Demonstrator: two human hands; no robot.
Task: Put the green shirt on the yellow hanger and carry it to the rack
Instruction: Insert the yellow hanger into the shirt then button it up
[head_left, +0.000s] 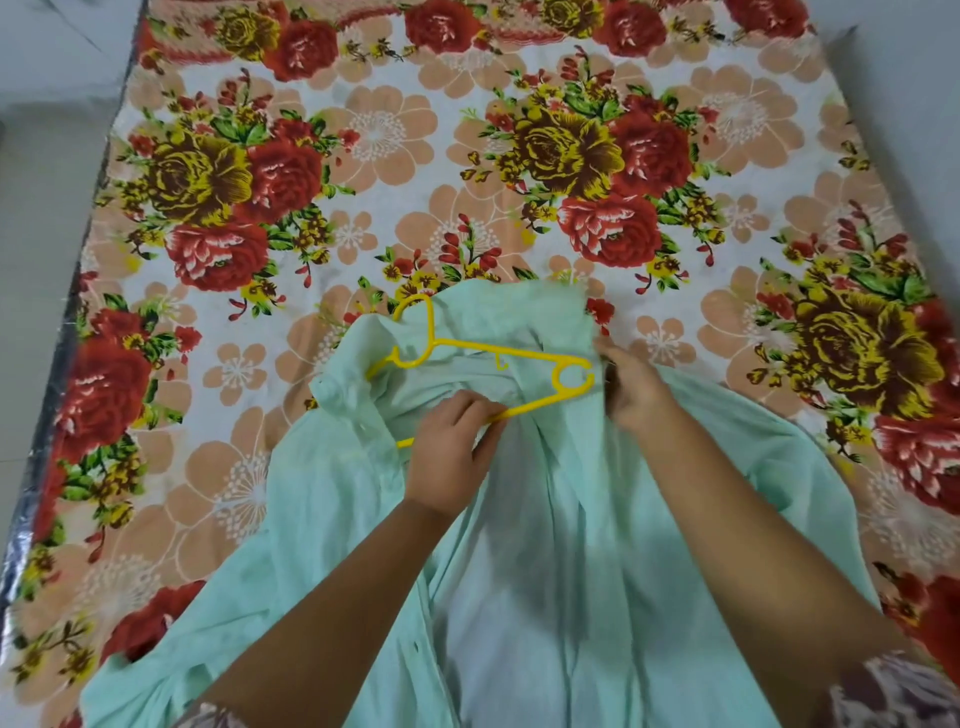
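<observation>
1. At the far left of my feed is a strip of pale floor (41, 218), and beside it the dark, shiny edge of a mattress (65, 343).
2. A floral sheet (363, 130) with red, yellow and peach flowers covers the mattress and fills most of the view.
3. The green shirt (545, 545) lies on the sheet in the lower middle. Its long axis runs from me towards the far end of the bed, with the bunched upper end pointing away. A crumpled sleeve spills out to the lower left.
4. The yellow hanger (519, 356) lies on top of the shirt's upper end. Its long axis runs roughly left to right across the bed, and the hook points away from me at the upper left. The left arm disappears under a fold of cloth. The right end, with its round loop, is uncovered.
5. My left hand (452, 457) sits just below the hanger's middle, fingers curled round the bottom bar and gripping it.
6. My right hand (636, 387) is just beside the hanger's right end, its fingers closed on the shirt's cloth there. I cannot tell whether it also touches the hanger.
7. Both forearms reach in from the bottom edge over the shirt, with patterned sleeves (893, 691) showing at the bottom edge, one towards each corner.
</observation>
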